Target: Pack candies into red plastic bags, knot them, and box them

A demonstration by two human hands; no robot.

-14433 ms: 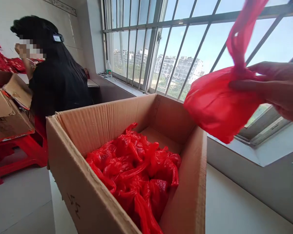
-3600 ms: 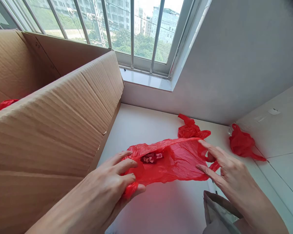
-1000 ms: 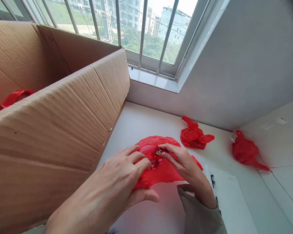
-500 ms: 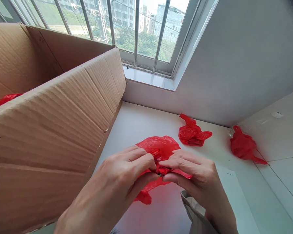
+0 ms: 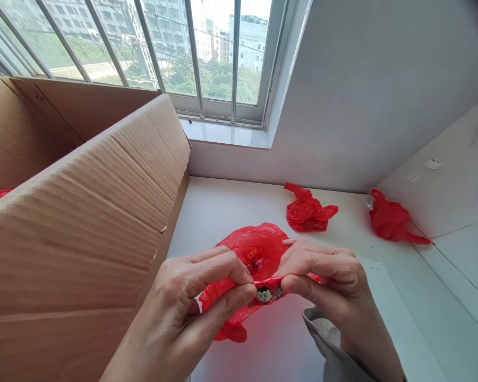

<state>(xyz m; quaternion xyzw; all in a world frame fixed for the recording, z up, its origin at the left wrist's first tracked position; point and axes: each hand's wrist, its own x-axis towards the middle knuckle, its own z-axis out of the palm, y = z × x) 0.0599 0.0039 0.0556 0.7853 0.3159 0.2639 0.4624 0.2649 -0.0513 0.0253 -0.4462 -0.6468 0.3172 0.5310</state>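
Observation:
My left hand (image 5: 191, 297) and my right hand (image 5: 326, 276) meet low in the middle of the view, fingers pinched together. Between the fingertips sits a small red wrapped sweet (image 5: 267, 293) with a cartoon face on it. Both hands also bunch the thin red plastic bag (image 5: 249, 249) that lies on the white tabletop (image 5: 231, 207). More small wrapped items show through the bag's film.
A large open cardboard box (image 5: 91, 212) fills the left side, with red bags inside at its far left edge. Two more tied red bags lie further back: one in the middle (image 5: 307, 210), one by the right wall (image 5: 391, 218). A barred window is behind.
Since a second ago my hands have gathered the bag's film together and drawn the small sweet up between both sets of fingertips. The view has shifted slightly left.

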